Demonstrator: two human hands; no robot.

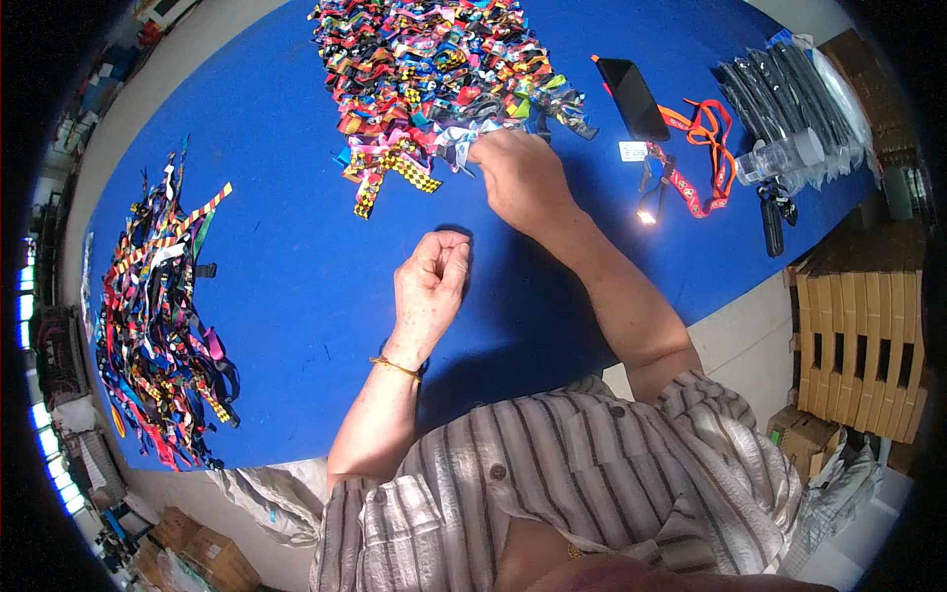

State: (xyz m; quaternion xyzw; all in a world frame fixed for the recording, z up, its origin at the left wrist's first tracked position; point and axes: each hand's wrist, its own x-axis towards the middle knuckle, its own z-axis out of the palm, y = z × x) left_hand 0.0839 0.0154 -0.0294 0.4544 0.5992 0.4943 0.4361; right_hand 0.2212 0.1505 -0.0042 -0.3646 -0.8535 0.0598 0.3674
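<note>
A large block of folded, many-coloured patterned straps (pixel 434 69) lies in rows at the far middle of the blue table (pixel 296 247). At its near edge my right hand (pixel 523 183) reaches in from the right, fingers closed on a pale blue-and-white folded strap (pixel 456 146); the fingertips are partly hidden. Left of that strap, a yellow-and-black checked strap (pixel 419 176) sticks out toward me. My left hand (pixel 432 281) is nearer to me, over the table, with thumb and fingers curled together. Nothing shows sticking out of it.
Loose straps (pixel 163 326) are heaped at the left. At the right lie a black phone (pixel 633 99), a red-and-orange lanyard (pixel 705 163), a clear plastic container (pixel 779 158), a black item (pixel 772 222) and bagged dark packs (pixel 789 94). Stacked cardboard (pixel 858 345) stands beyond the table's right edge.
</note>
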